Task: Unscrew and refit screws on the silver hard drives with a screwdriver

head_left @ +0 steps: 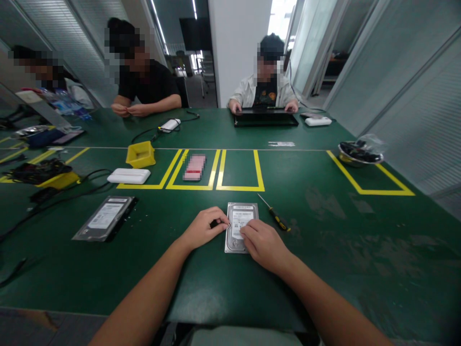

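A silver hard drive (233,241) with a white label lies flat on the green table in front of me. My left hand (207,226) is at its left edge, thumb and fingertips closed together against the side. Over the right part of the label rests my right hand (264,242), its fingers bunched in a pinch; whatever they may hold is hidden. A screwdriver (277,218) with a black and yellow handle lies just right of the drive, its tip pointing away to the left. Farther left is another hard drive (107,215) in a clear bag.
Yellow tape outlines hold a pink blurred item (195,167). Left of it are a yellow bin (140,154), a white power strip (128,176) and tangled black cables (36,171). A metal bowl (355,161) stands right. Several people sit across the table, one holding a black panel (266,118).
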Motion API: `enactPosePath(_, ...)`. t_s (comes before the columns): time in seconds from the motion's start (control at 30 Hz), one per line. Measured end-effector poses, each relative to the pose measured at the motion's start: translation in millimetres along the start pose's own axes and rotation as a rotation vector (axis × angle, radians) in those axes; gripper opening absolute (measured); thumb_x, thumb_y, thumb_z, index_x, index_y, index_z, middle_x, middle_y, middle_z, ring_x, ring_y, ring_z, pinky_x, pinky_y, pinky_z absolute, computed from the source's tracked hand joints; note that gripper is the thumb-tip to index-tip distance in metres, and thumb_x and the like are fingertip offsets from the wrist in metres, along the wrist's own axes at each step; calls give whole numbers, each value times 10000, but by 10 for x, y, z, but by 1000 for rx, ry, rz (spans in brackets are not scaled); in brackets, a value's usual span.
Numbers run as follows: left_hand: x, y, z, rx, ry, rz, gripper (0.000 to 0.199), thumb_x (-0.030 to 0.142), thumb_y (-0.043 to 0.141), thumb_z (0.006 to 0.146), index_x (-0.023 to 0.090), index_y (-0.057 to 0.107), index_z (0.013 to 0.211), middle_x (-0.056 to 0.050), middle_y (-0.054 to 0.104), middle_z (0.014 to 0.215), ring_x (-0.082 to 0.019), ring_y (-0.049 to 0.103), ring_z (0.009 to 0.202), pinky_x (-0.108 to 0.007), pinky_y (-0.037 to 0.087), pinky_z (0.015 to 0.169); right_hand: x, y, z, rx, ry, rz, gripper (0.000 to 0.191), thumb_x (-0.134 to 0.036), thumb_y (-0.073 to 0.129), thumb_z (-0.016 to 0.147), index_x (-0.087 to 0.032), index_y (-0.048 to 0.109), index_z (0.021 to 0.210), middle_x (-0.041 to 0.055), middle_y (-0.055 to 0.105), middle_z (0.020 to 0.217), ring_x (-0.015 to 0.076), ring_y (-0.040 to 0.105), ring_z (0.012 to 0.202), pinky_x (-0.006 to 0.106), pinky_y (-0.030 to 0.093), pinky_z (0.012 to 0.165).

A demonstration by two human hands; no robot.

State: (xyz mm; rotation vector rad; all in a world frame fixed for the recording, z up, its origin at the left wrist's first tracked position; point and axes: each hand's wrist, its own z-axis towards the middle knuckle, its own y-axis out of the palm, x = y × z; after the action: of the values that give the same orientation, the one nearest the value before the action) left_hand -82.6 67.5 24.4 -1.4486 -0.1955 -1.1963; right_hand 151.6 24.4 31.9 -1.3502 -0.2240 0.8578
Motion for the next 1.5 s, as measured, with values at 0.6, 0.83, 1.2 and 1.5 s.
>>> enactPosePath(0.6, 30, -14, -9, -60, -15, 10, 101, 206, 563, 912, 169, 653, 883, -34, 615, 891, -147, 572, 818, -260, 447, 757, 98, -45, 16, 105, 113, -257, 171, -157, 511, 912, -163, 633, 792, 75, 612, 822, 198, 523, 790, 315, 364, 729)
enactPosePath(0.83, 11, 0, -19, -54, -25, 19, 102, 211, 568, 900, 160, 654, 881, -32, 610, 852, -148, 566, 798, -266, 436, 744, 233, -230, 0, 97, 462, -471, 143, -137, 499, 894, -169, 638, 909, 97, 615, 890, 244, 542, 852, 341, 368, 720)
enactPosePath(1.2, 20, 15, -26, -42, -29, -4, 114, 137, 571, 847, 152, 658, 919, -34, 623, 855, -147, 576, 787, -268, 449, 742, 336, -444, -76, -131, 680, -479, 144, -282, 526, 912, -168, 600, 957, 107, 641, 988, 283, 617, 937, 339, 437, 672)
enactPosePath(1.5, 54, 38, -43, -40, -40, 30, 99, 194, 579, 870, 156, 661, 912, -34, 635, 847, -151, 581, 787, -274, 441, 748, 355, -529, -138, -249, 777, -391, 205, -364, 542, 891, -174, 607, 933, 110, 668, 1004, 293, 650, 938, 343, 456, 648)
